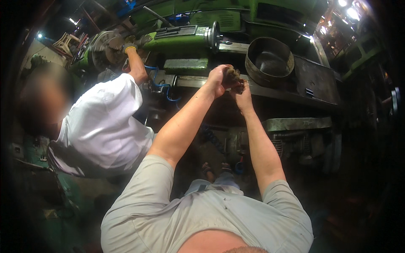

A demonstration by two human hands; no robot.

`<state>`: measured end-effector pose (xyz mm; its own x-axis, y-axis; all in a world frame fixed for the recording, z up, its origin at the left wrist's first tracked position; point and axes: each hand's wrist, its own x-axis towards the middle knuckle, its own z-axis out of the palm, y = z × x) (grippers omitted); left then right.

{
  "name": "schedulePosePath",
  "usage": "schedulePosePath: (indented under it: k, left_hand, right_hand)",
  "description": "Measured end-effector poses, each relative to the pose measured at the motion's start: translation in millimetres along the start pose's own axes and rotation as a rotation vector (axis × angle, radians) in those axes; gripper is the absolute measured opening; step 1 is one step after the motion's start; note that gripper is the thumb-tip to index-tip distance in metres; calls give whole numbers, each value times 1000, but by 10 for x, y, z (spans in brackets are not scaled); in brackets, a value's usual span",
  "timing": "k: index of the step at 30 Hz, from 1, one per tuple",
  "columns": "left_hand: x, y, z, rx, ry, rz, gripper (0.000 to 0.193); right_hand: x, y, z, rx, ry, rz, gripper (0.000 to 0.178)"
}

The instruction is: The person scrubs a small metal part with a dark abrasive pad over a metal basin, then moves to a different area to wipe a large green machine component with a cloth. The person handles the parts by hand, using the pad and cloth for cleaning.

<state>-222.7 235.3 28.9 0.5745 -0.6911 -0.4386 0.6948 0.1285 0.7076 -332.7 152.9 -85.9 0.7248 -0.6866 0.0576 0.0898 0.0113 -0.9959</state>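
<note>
Both my arms reach forward over the front of a green lathe. My left hand [217, 80] is closed round a dark brown, rough-looking clump [231, 76], perhaps a dirty rag; its exact kind does not show. Just to the right and a little nearer, my right hand [242, 98] has its fingers bent up against the lower end of the same clump. The fingertips of both hands are partly hidden by it and by dirt. Close beyond my hands, to the right, stands a deep dark metal pan [270, 63] with rounded sides.
At left, a co-worker in a white shirt [101, 114] stretches an arm toward the lathe's round chuck [110, 51]. The green tailstock [179, 39] with its handwheel [215, 35] lies beyond my hands. A flat dark metal plate [316, 80] is right of the pan. A blue hose [168, 90] hangs by the bed.
</note>
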Motion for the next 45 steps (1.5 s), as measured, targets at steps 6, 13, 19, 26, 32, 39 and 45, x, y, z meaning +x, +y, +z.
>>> schedulePosePath:
  k: [6,13,19,26,32,39,45]
  left_hand:
    - [-92,-139,-135,-62,-125,-40,28]
    - [-195,-1144,-408,-529,17,-17,32]
    - [-1135,-1582,-773,-597,-221,-128,34]
    - [-2353,-2121,-1851,-591,-28,10,33]
    - [-4024,-2641,-2744,-38,551,786,51]
    - [-5446,-1588,-3129,-707,898,1222,61]
    - [-5835,-737,-4195,-888,831,1351,53]
  right_hand:
    - [-117,-188,-67,103,-112,-99,47]
    - [-502,-767,-425,25,-151,-167,44]
    - [-1220,-1464,-54,68,-668,-173,55]
    - [-2164,-1148,915,35,-1271,49,85]
    - [-3372,-1401,2267,212,-1923,180,67]
    - [-4617,-2089,3807,536,-2090,210,58]
    - [-5249,-2155,5283,648,-1956,423,53]
